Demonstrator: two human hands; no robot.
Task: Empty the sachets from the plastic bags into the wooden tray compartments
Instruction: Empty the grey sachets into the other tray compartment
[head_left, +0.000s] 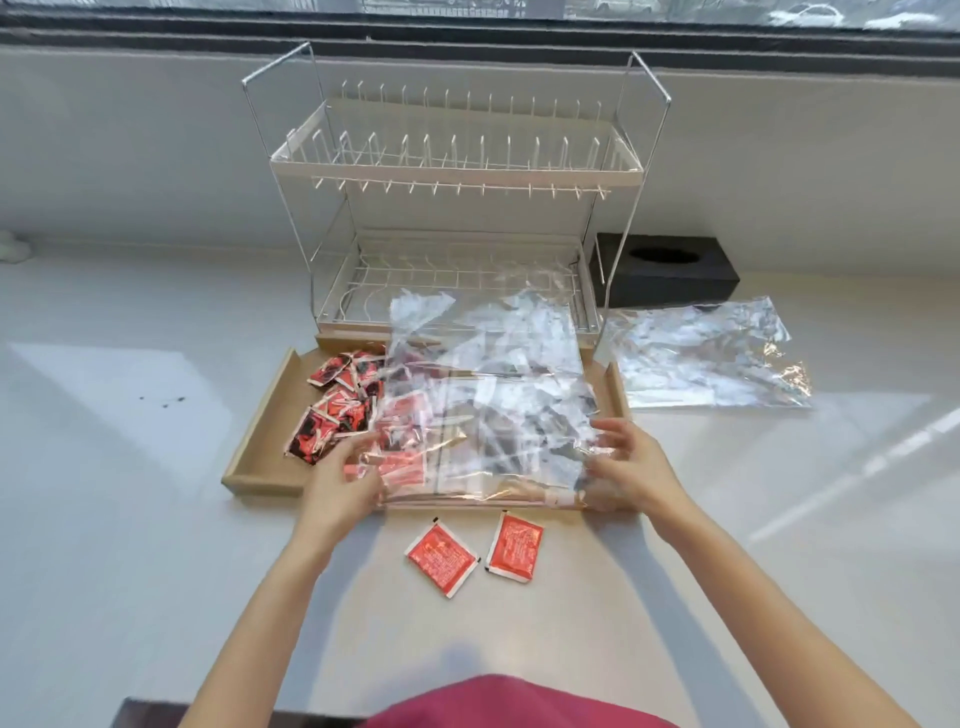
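Only one view is given, taken from a camera worn on the person's head. The scene is seen from above, looking forward and down at a white counter (156, 519). The wooden tray (260, 441) is seen close, just past the middle. A dish rack (452, 166) is seen farther off at 12 o'clock, with a window behind it. The arms are seen coming in from 6 o'clock. Straight lines are bent near the edges by the wide lens.

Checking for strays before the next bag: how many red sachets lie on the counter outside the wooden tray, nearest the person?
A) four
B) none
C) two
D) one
C: two red sachets lie side by side on the counter, just in front of the wooden tray.
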